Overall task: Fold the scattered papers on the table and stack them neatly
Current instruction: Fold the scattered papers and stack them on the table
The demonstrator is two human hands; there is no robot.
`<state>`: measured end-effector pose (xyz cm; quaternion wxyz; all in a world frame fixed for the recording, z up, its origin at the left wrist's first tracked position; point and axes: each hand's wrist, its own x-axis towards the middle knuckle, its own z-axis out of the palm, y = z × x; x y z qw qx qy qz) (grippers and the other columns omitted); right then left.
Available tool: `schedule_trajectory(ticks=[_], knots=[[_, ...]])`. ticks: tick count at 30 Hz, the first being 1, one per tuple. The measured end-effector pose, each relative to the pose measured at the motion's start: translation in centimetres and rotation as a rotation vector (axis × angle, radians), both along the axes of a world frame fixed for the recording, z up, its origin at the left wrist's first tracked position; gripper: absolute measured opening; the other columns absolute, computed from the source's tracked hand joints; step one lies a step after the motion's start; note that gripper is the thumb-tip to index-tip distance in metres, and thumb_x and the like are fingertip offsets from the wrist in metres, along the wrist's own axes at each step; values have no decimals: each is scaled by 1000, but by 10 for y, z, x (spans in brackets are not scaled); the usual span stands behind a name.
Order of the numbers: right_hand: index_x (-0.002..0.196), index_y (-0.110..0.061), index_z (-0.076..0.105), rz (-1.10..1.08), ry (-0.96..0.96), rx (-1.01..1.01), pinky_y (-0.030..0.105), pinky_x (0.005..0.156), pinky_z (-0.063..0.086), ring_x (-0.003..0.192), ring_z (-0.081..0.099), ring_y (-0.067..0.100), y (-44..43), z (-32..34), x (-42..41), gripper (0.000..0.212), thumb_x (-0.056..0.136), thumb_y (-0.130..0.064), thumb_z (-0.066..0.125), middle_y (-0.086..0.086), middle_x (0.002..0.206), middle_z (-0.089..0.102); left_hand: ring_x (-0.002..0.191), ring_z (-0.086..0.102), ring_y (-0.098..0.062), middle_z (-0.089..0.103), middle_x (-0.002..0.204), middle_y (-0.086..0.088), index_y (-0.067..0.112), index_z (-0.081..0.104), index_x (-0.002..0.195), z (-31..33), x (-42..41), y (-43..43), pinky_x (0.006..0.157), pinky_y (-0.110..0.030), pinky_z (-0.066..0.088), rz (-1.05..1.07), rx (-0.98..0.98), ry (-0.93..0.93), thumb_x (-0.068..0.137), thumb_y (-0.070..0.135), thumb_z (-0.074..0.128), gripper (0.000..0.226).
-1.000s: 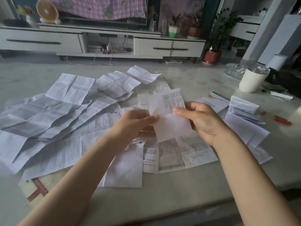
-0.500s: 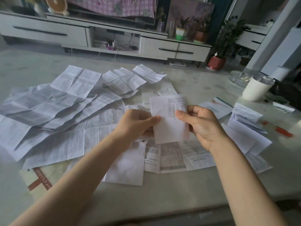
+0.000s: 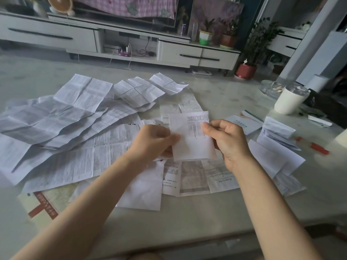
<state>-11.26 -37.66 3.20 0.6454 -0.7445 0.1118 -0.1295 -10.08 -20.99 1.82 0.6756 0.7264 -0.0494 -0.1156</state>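
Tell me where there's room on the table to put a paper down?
Bare table runs along the near edge and between the far sheets and the white cup. Unfolded papers crowd the left; folded ones fill the right.

Unfolded sheets (image 3: 62, 128) at table (image 3: 216, 212) left — folded stack (image 3: 277, 136) right, cup (image 3: 290, 100) behind.
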Motion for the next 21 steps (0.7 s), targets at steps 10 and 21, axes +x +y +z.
schedule_trajectory(ticks=[10, 21], knots=[[81, -10, 62, 131, 140, 102, 16, 49, 45, 60, 53, 11, -1, 2, -8, 11, 89, -18, 60, 5, 78, 60, 50, 66, -15, 67, 59, -8, 1, 65, 72, -3, 6, 6, 50, -24, 54, 10, 18, -3, 88, 6, 61, 18], [64, -13, 61, 199, 33, -255, 15, 58, 40, 55, 50, 4, 1, 7, -15, 20, 83, -8, 67, -2, 61, 59, 91, 65, -5, 69, 100, 7, 16, 62, 112, 21, 22, 21, 74, -17, 51, -129, 94, -169, 63, 33, 76, 53]])
